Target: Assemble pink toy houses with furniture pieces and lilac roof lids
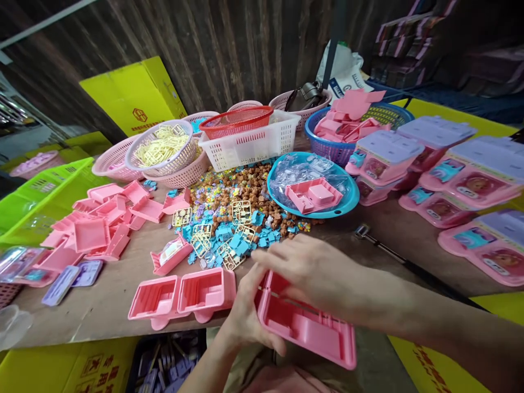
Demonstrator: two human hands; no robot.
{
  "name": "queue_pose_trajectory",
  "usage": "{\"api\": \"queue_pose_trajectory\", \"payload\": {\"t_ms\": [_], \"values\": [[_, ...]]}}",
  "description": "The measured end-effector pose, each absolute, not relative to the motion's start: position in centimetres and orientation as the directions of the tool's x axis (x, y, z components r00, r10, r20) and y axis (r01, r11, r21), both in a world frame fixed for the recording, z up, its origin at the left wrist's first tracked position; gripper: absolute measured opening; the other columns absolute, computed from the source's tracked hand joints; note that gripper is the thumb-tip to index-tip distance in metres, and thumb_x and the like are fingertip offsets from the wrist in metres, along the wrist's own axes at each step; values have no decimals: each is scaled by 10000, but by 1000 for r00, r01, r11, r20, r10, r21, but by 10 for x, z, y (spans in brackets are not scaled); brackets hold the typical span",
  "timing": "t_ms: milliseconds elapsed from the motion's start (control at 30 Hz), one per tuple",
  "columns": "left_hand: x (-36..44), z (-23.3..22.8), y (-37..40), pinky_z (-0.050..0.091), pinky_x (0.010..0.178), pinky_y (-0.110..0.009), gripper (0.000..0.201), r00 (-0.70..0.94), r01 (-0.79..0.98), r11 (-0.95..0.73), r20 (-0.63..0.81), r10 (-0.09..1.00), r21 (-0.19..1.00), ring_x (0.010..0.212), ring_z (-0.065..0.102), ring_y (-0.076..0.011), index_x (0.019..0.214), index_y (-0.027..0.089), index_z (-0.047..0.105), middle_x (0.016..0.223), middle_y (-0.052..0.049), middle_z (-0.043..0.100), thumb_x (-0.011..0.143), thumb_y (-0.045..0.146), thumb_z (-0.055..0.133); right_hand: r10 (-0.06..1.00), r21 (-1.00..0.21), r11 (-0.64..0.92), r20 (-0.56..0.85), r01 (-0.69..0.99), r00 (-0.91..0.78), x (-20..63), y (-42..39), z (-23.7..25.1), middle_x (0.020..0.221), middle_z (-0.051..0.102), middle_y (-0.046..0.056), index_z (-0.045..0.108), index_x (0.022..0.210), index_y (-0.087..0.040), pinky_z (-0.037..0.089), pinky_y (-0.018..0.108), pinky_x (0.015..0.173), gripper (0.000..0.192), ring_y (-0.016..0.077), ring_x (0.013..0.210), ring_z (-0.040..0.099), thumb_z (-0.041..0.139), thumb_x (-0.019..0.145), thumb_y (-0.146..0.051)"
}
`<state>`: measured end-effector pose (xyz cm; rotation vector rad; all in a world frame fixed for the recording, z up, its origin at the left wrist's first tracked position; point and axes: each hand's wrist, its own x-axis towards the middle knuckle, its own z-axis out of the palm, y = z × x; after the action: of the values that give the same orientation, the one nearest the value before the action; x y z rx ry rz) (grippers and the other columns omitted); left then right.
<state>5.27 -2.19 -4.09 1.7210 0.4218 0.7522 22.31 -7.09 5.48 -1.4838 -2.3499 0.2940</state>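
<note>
My left hand [248, 314] grips the left end of a pink plastic toy shell [315, 335], thumb along its near side. The shell is tilted at the table's front edge, its hollow side facing up. My right hand [309, 270] reaches across the shell's far left corner with fingers bent against it; whether a small part is under those fingertips is hidden. Left of my hands, a joined pair of hollow pink shells [179, 314] lies at the table edge. Just behind them rests a pink piece [180, 256] with a whitish insert.
Loose blue and brown parts [229, 234] are heaped mid-table, with pink trays [92, 234] piled left. A blue basin [272, 199] holds bagged parts and a pink piece. At right are stacked toy houses [475, 180] and a black-handled tool [409, 265]. Baskets [245, 147] stand behind.
</note>
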Motion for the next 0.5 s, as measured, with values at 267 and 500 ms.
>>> {"api": "queue_pose_trajectory", "payload": {"t_ms": [267, 500], "values": [[54, -42, -29, 492, 822, -418, 976, 739, -144, -178, 225, 634, 973, 913, 570, -304, 1111, 145, 521, 994, -99, 576, 394, 795, 651, 882, -125, 470, 17, 874, -472, 189, -61, 56, 755, 658, 75, 599, 803, -117, 408, 264, 505, 139, 197, 657, 643, 480, 827, -49], [53, -33, -22, 437, 918, -437, 976, 708, -192, -280, 330, 624, 941, 1012, 548, -321, 1189, 180, 505, 1125, -111, 563, 449, 807, 611, 941, -583, 325, 117, 745, -319, 229, -70, 61, 1012, 670, 79, 545, 1179, -177, 489, 334, 779, 411, 228, 917, 639, 630, 784, -255]]}}
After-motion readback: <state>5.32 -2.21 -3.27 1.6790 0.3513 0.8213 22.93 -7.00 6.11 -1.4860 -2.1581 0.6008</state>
